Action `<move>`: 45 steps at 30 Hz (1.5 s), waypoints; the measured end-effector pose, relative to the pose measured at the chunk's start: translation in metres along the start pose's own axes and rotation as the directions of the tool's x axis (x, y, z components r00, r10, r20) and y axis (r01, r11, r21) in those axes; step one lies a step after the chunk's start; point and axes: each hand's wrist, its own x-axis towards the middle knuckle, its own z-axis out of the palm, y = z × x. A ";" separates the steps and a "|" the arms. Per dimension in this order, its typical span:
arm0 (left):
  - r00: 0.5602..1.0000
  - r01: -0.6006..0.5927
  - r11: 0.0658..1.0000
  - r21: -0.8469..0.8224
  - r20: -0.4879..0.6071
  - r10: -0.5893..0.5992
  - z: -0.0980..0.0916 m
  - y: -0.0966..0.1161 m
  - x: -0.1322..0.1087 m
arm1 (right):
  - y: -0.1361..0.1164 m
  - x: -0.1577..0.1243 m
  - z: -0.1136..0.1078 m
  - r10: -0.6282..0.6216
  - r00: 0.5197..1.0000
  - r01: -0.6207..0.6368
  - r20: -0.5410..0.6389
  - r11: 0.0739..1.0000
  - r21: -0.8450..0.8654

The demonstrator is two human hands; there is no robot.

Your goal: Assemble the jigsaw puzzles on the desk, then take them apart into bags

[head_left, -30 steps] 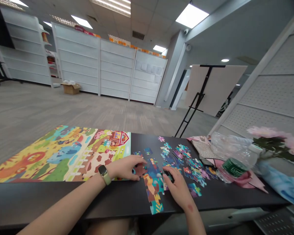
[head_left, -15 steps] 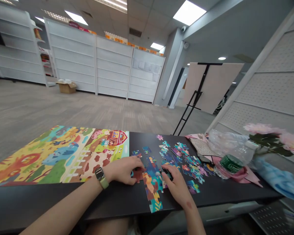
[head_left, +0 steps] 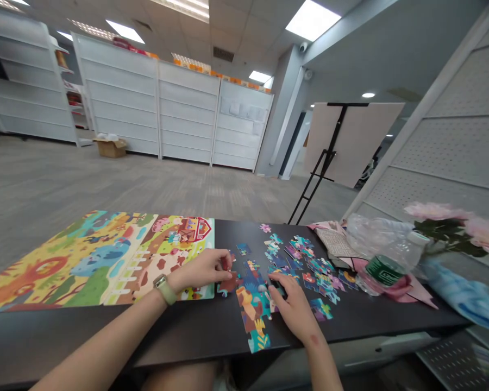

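Note:
My left hand point(head_left: 207, 267) is above the left side of the partly joined jigsaw puzzle point(head_left: 249, 304), thumb and fingers curled together at a small puzzle piece that they mostly hide. Just under its fingertips lies a reddish-brown puzzle piece point(head_left: 227, 287), flat on the black table. My right hand point(head_left: 291, 301) lies at the right edge of the joined strip, its fingers apart and reaching over it, with no held thing visible. Many loose puzzle pieces point(head_left: 321, 274) are heaped beyond and to the right of this hand. A small blue piece point(head_left: 243, 249) lies apart at the back.
On the left a colourful animal picture sheet point(head_left: 146, 255) covers the black table point(head_left: 85, 336). Toward the right are a clear plastic bottle point(head_left: 391, 263) with a green label, a pink cloth bag point(head_left: 334, 241), pink flowers point(head_left: 444, 213) and a blue cloth point(head_left: 464, 293). An easel point(head_left: 330, 146) stands beyond.
My left hand has moved up and slightly left, away from the reddish-brown piece, uncovering it. My right hand stays nearly where it was.

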 end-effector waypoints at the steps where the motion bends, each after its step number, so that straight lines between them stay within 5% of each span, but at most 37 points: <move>1: 1.000 0.016 1.000 -0.004 -0.009 -0.016 0.000 -0.002 0.000 | 0.000 0.000 0.000 -0.001 1.000 0.001 -0.002 1.000 -0.002; 6: 0.998 0.057 0.994 0.093 0.018 -0.059 0.003 -0.004 0.001 | 0.003 -0.001 0.002 -0.005 1.000 0.004 -0.028 1.000 -0.003; 11: 0.994 -0.038 0.970 0.239 0.111 0.011 0.004 -0.003 0.000 | 0.003 -0.001 0.002 -0.012 0.999 0.012 -0.038 1.000 -0.010; 18: 0.994 -0.108 0.885 0.453 0.056 0.093 0.006 -0.005 -0.002 | 0.002 -0.001 0.001 0.006 1.000 -0.006 -0.025 1.000 -0.007; 35: 0.983 -0.178 0.936 0.303 0.106 0.152 0.013 -0.001 0.000 | 0.003 -0.001 0.003 -0.006 1.000 0.005 -0.015 1.000 -0.018; 45: 0.984 -0.164 0.903 0.396 0.125 0.124 0.013 0.012 -0.002 | 0.002 -0.001 0.002 0.001 1.000 -0.001 -0.002 1.000 -0.015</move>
